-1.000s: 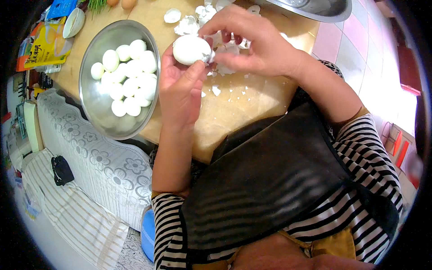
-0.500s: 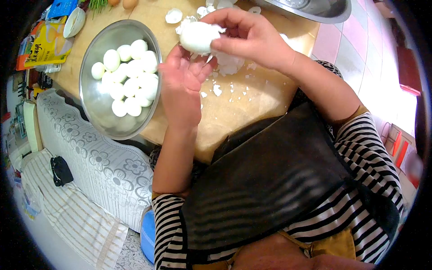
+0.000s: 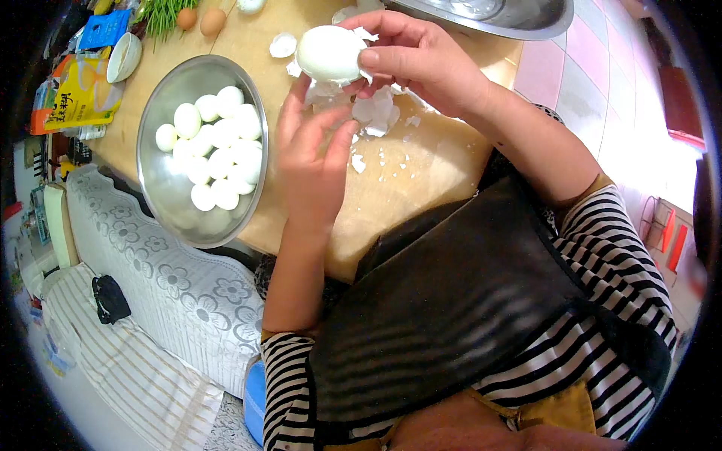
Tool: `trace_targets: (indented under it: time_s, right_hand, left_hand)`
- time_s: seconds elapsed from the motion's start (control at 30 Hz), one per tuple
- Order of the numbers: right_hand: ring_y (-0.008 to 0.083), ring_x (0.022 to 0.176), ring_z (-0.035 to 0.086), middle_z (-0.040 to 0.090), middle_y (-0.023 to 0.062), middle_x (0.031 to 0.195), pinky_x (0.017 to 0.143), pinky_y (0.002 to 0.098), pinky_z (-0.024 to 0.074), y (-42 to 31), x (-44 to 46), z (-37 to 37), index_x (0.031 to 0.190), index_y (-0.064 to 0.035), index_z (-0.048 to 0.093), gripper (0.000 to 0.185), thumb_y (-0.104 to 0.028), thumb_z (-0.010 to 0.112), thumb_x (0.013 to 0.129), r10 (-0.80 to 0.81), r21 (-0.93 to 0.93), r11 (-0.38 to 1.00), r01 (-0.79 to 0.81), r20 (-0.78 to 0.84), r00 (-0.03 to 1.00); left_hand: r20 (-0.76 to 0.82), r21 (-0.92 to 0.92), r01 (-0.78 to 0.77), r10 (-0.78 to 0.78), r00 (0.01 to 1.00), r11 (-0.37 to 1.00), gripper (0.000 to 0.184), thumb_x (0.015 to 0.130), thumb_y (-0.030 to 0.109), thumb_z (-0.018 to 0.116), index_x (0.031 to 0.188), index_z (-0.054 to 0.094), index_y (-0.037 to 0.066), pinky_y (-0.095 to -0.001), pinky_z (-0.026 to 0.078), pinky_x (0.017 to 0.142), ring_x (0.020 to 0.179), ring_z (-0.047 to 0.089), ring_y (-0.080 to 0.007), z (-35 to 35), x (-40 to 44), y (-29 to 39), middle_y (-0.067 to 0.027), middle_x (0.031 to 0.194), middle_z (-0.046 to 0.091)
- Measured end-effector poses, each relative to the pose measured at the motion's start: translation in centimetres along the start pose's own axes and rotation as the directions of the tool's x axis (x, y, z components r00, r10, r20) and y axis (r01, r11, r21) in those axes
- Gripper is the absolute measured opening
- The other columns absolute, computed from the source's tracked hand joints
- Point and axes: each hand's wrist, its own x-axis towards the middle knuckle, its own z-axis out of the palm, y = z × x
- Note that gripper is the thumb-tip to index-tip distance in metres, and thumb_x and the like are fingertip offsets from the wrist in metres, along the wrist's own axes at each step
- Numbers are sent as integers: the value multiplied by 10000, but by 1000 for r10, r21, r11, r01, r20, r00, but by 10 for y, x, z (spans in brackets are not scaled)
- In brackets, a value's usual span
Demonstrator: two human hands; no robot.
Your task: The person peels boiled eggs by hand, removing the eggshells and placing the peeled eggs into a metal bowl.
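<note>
My right hand (image 3: 421, 60) grips a mostly peeled egg (image 3: 329, 54) between thumb and fingers. Scraps of shell cling to the egg's right end, by the fingertips. Just below it, my left hand (image 3: 316, 150) has its fingers apart and slightly bent, with one fingertip close to the egg's underside; whether it touches, I cannot tell. Eggshell pieces (image 3: 376, 114) lie in a pile on the wooden table (image 3: 421, 165) beneath and beside the hands. To the left stands a steel bowl (image 3: 162, 192) with many peeled white eggs (image 3: 201, 140) in it.
A metal basin (image 3: 519, 26) sits at the far right table edge. At the far left are brown eggs (image 3: 213, 22), green stalks (image 3: 162, 16), a white bowl (image 3: 124, 58) and a yellow packet (image 3: 83, 92). A cloth-covered sofa (image 3: 173, 263) is beside the table.
My left hand has turned from palm up under the egg to back upward, drawing slightly down from it. More of the egg's smooth white surface shows. The whole view has shifted slightly.
</note>
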Motion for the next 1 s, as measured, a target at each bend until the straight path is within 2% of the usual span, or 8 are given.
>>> trace_targets:
  time_s: [0.1,0.13,0.17,0.2,0.27,0.37,0.5,1.0]
  right_hand:
    - [136,814,660,672,93,1010,726,261,548,-2,0,-2,1216,-27,589,395,-193,688,871,-92,-251,963,97,30,995]
    - [117,812,643,664,63,1009,720,250,536,-3,-1,-2,1227,-37,585,388,-154,675,868,-79,-303,949,90,48,996]
    - [98,809,627,656,34,1008,715,239,523,-3,-2,-2,1238,-46,580,389,-115,663,864,-65,-354,931,84,66,996]
    - [98,809,627,656,34,1008,715,239,523,-2,-4,-2,1238,-46,580,389,-115,663,864,-61,-353,932,80,65,996]
    - [95,753,610,658,30,957,665,238,503,0,-5,-3,1203,-55,614,374,-111,686,840,-153,-650,729,213,148,977]
    - [106,710,597,651,51,925,640,253,499,7,-6,-1,1169,-68,638,353,-116,696,824,-218,-741,574,349,272,937]
    - [138,718,624,652,80,932,658,272,521,9,-7,1,1151,-71,646,350,-115,697,807,-199,-791,509,339,275,941]
    - [85,722,594,655,48,877,662,232,490,10,-9,2,1089,-66,675,241,-116,676,853,-150,-754,603,262,216,965]
  left_hand:
    - [24,-63,107,-105,994,992,306,913,150,600,1176,596,-6,-367,473,953,1174,546,-261,-2,-1,-6,-187,1279,540]
    - [73,-429,314,-313,947,847,360,950,213,540,1226,546,-19,-374,490,924,1130,565,-271,-4,1,-3,-190,1260,542]
    - [196,-712,457,-474,859,534,422,987,276,480,1276,496,-31,-380,507,895,1086,583,-281,-6,2,-2,-192,1241,543]
    - [198,-711,460,-477,857,532,422,987,276,480,1276,496,-31,-380,507,895,1086,583,-281,-6,2,-4,-192,1241,543]
    - [459,-856,511,-341,820,77,504,1018,349,374,1323,412,-51,-370,540,813,987,607,-263,-8,2,-11,-181,1202,552]
    - [518,-822,568,-357,777,43,489,1011,339,407,1324,390,-37,-359,558,751,934,616,-253,-6,3,-5,-176,1162,569]
    - [518,-815,578,-396,759,43,453,1006,329,428,1277,424,-34,-346,562,742,925,617,-248,-5,0,-9,-167,1123,585]
    - [578,-780,625,-411,705,-25,405,985,265,486,1269,438,-19,-314,573,690,850,640,-219,-4,1,-9,-154,1079,609]
